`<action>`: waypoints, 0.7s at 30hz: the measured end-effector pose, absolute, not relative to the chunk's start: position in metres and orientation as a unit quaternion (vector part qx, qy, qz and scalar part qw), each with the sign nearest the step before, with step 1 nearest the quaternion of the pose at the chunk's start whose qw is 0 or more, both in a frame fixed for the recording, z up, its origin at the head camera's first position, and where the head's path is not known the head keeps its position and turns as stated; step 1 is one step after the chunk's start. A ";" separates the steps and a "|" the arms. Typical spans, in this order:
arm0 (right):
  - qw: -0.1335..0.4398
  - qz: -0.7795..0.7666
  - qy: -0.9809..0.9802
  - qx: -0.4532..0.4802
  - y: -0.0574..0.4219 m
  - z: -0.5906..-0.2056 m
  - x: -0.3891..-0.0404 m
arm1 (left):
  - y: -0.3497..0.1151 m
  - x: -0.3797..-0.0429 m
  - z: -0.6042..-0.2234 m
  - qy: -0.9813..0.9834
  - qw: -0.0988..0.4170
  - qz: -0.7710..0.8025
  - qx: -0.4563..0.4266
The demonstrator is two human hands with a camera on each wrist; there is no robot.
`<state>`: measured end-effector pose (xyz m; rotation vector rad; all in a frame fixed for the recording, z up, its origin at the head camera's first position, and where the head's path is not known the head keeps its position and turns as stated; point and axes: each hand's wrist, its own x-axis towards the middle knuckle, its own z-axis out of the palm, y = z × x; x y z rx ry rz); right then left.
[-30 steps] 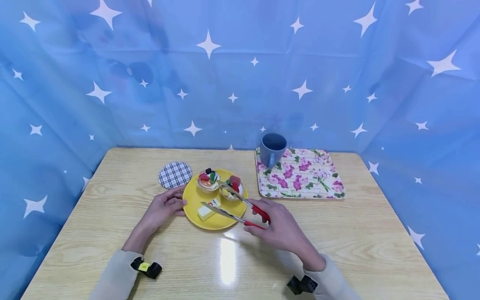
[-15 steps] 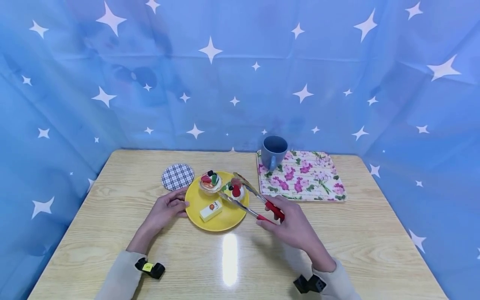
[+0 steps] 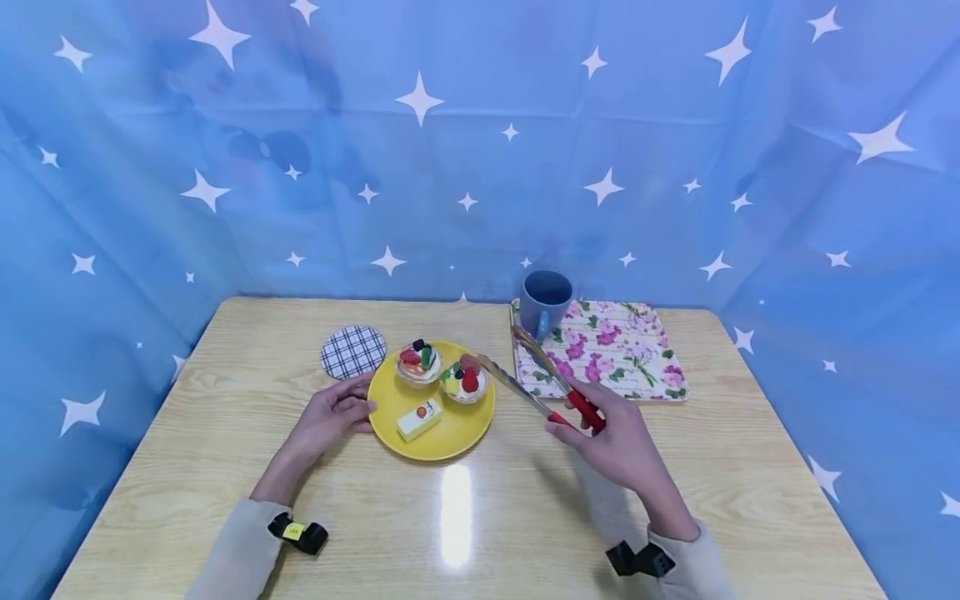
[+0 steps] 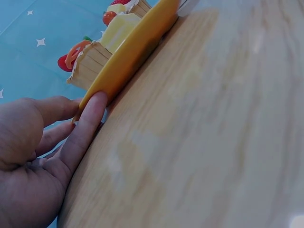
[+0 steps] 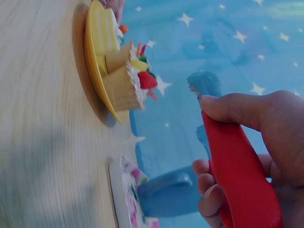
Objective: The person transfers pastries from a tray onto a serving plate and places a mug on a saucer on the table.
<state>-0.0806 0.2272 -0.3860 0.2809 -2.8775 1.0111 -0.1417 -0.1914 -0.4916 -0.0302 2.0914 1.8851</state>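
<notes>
My left hand pinches the left rim of a yellow plate, with fingers on both sides of the edge in the left wrist view. Two cupcakes topped with fruit, a left one and a right one, stand on the plate beside a small pale rectangular cake. In my right hand are metal tongs with red handles, gripped between thumb and fingers. The tongs' arms are spread, nothing lies between them, and their tips hover right of the plate, toward the floral tray.
A floral tray lies at the back right, with a blue mug standing on its left corner. Behind the plate's left side is a round checked coaster. A blue starry curtain rises behind the wooden table.
The right hand has carried the tongs rightward, away from above the plate and past the right cupcake. The left hand keeps its place on the plate; cakes and mug stay put.
</notes>
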 end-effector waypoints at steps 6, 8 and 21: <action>0.047 0.329 -0.940 0.073 0.241 -0.389 -0.083 | -0.191 -0.138 -0.494 0.737 0.156 0.658 -0.008; 0.049 0.328 -0.941 0.067 0.245 -0.388 -0.083 | -0.191 -0.138 -0.495 0.736 0.155 0.659 -0.007; 0.053 0.316 -0.947 0.017 0.270 -0.388 -0.085 | -0.191 -0.141 -0.494 0.734 0.153 0.662 0.002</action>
